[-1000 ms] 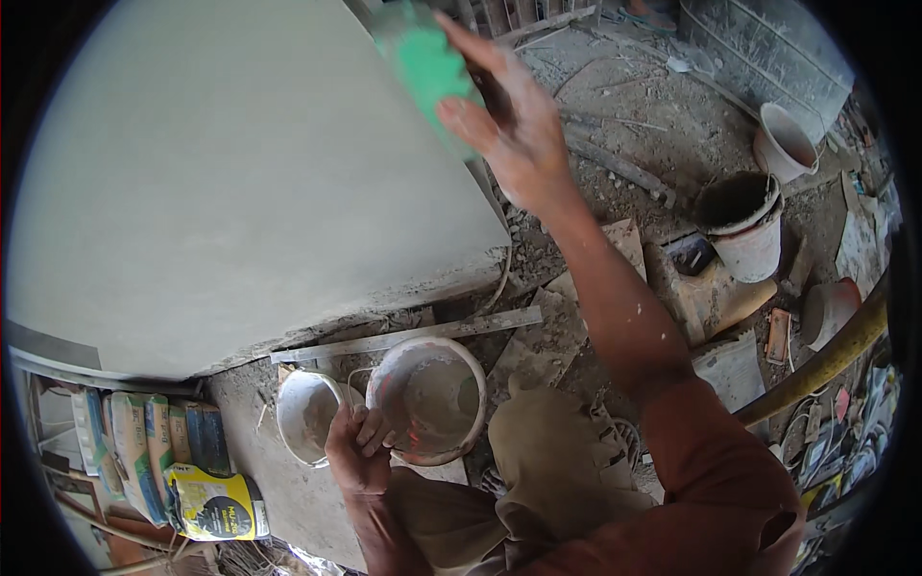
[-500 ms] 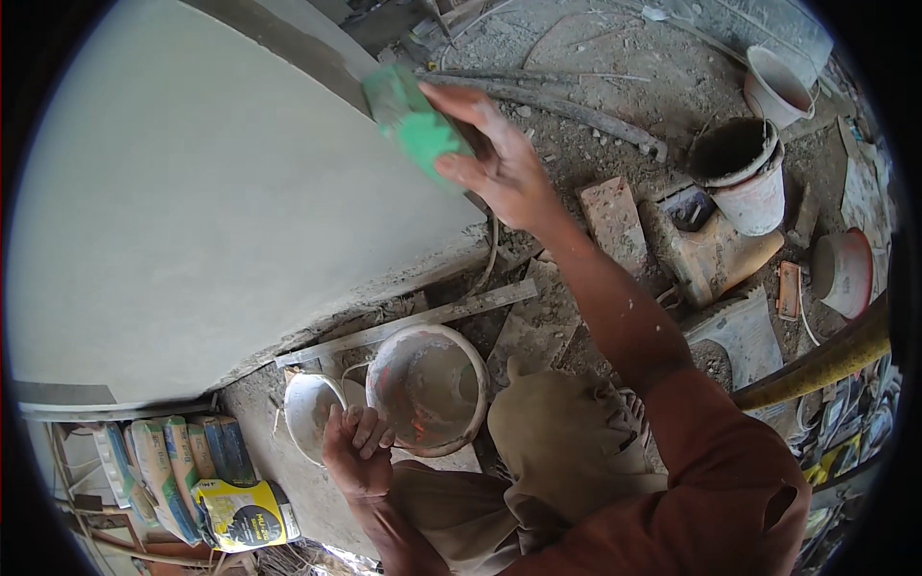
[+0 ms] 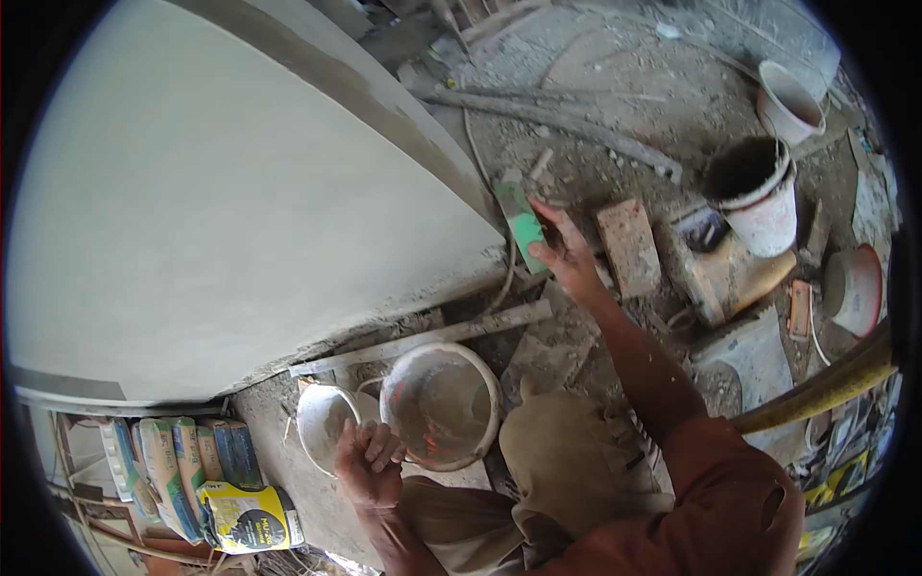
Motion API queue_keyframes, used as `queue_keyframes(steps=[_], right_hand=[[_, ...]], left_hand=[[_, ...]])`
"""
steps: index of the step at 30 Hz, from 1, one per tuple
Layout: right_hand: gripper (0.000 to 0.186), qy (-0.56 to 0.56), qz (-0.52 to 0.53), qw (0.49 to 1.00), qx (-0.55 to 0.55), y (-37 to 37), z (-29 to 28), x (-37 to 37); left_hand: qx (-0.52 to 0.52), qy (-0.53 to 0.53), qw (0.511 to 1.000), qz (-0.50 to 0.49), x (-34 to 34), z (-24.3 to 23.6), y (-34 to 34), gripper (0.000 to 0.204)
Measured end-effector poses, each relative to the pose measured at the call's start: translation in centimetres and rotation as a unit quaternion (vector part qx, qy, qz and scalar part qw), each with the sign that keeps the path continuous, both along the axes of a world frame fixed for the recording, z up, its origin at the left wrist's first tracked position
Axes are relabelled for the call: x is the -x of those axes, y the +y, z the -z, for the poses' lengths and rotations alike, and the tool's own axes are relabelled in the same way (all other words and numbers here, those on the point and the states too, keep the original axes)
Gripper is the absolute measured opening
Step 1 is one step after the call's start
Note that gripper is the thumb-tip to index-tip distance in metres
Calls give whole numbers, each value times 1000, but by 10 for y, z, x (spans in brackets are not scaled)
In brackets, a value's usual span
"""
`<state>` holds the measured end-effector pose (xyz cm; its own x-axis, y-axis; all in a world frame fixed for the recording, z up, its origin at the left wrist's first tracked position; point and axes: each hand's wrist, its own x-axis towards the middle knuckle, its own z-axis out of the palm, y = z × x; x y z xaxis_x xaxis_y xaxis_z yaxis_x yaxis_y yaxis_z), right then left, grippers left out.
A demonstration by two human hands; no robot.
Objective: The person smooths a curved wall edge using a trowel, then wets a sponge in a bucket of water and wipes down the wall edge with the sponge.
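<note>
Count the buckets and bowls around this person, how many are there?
5: two pale bowls by the left hand, two buckets upper right, one red-rimmed bowl far right. Clutter may hide more.

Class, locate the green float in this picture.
In the head view, the green float is in the right hand, at the plastered wall's lower right corner, left of a brick.

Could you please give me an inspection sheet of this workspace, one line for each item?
Surface: smooth grey plastered wall, rough along its bottom edge.
Job's things: green float at the wall's lower corner; large bowl and small bowl on the ground.
Clutter: brick, two buckets, rubble, bags.
Hands: right hand holds the float; left hand closed at the large bowl's rim.
Cables: thin cord below the float.
Surroundings: dusty ground, yellow pipe.
</note>
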<state>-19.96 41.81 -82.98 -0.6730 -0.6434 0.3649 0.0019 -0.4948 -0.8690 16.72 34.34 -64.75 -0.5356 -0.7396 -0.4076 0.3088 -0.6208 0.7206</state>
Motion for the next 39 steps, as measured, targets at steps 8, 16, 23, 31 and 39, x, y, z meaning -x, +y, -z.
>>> queue_keyframes(steps=[8, 16, 23, 31, 39], right_hand=[[56, 149, 20, 970, 192, -44, -176, 9], [52, 229, 32, 902, 364, -83, -384, 23], [56, 147, 59, 982, 100, -57, -158, 31], [56, 265, 100, 910, 304, -83, -375, 31], [59, 257, 60, 931, 252, -55, -441, 24]], left_hand=[[0, -54, 998, 14, 1, 11, 1, 35], [15, -29, 999, 19, 2, 7, -5, 32], [18, -18, 998, 51, 14, 5, -7, 27], [-1, -40, 997, 58, 22, -2, -5, 29], [-29, -87, 996, 10, 43, -36, 0, 21]])
